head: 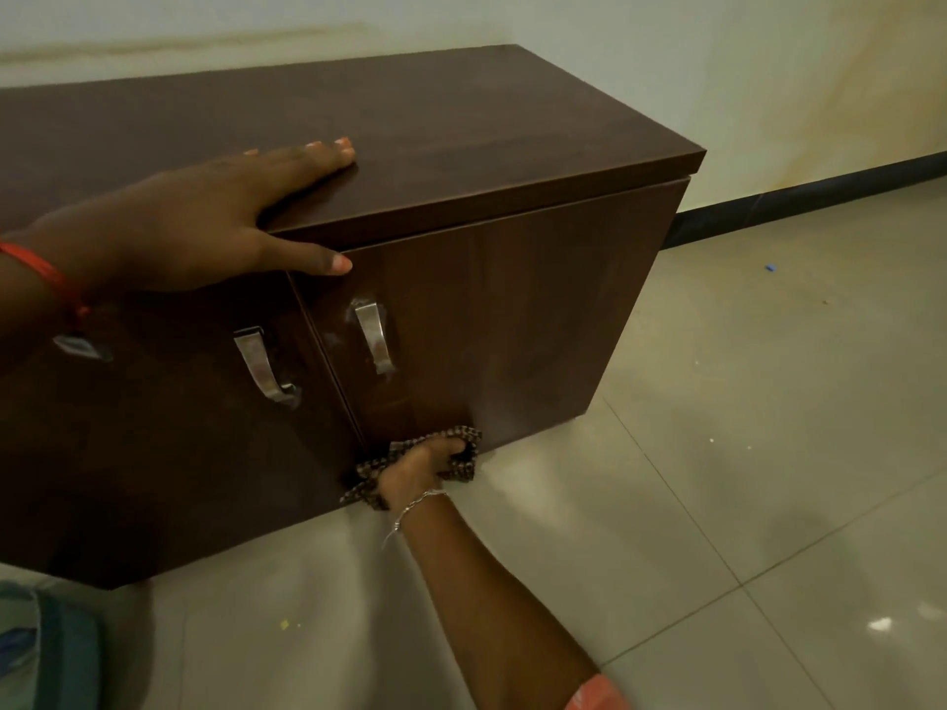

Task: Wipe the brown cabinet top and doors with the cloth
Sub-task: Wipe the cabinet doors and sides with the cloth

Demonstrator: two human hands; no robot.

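A low brown cabinet (461,146) stands against the wall, its top bare and glossy. My left hand (205,217) lies flat on the top's front edge, fingers spread, thumb hanging over the right door (512,310). My right hand (417,466) is down at the bottom edge of that door, gripping a brown patterned cloth (464,443) pressed against the door's lower left corner near the floor. Part of the cloth trails under my wrist. Metal handles (371,335) sit on the right door and on the left door (261,366).
Pale floor tiles (717,453) spread to the right and front of the cabinet. A dark skirting board (820,197) runs along the wall. A bluish fabric item (41,648) lies at the bottom left corner. Small specks dot the floor.
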